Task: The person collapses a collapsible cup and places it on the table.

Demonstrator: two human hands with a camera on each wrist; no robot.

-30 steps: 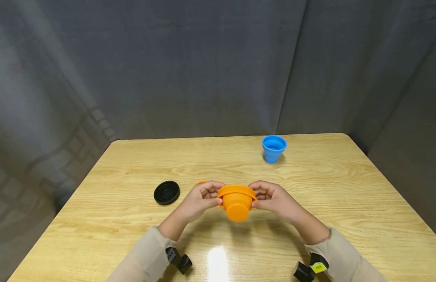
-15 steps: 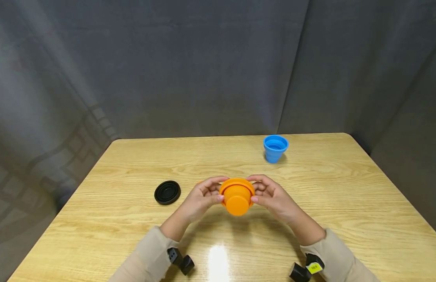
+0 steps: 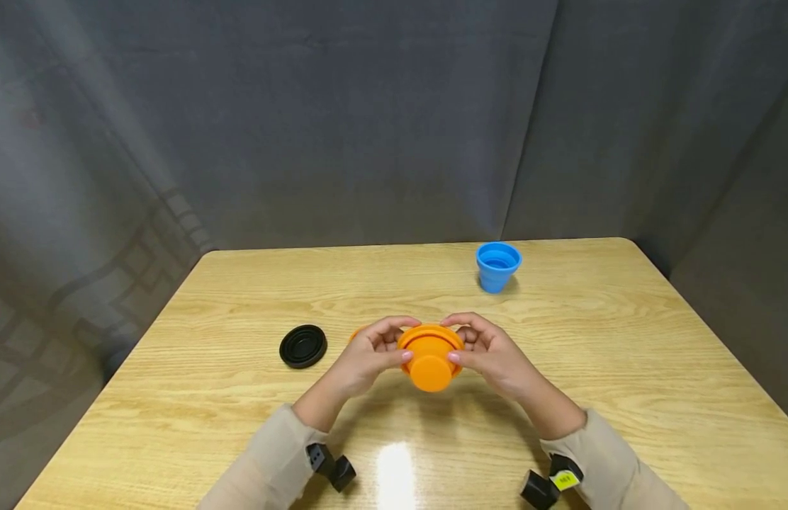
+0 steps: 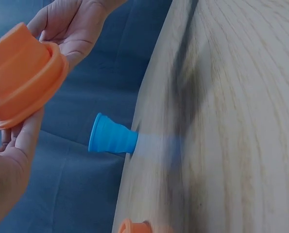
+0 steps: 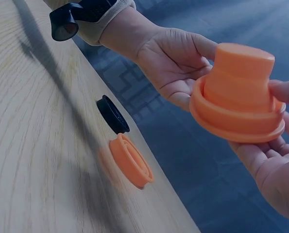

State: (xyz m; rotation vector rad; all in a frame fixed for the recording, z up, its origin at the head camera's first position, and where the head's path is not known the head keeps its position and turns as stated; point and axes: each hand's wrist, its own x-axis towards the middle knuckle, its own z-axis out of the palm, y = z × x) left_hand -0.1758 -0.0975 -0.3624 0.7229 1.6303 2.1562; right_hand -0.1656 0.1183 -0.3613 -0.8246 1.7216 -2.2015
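Between both hands, raised over the table, is an orange collapsible cup [image 3: 430, 370], its base turned toward me and its wide rim away. The wall is partly folded into the rim, as the right wrist view also shows. My left hand [image 3: 363, 363] grips it from the left, thumb on the wall near the base and fingers at the rim. On the other side my right hand [image 3: 498, 363] holds it in the same way. Behind my left hand lies a second orange cup [image 5: 132, 162], folded flat on the table and mostly hidden in the head view.
A black collapsible cup [image 3: 302, 346], folded flat, lies left of my left hand. Near the back edge a blue collapsible cup [image 3: 498, 268] stands upright and extended. The wooden table [image 3: 623, 368] ends at a grey curtain [image 3: 368, 127].
The orange cup has tilted so its base faces me more, and it looks shorter. Both thumbs have moved inward from the rim's sides toward the base.
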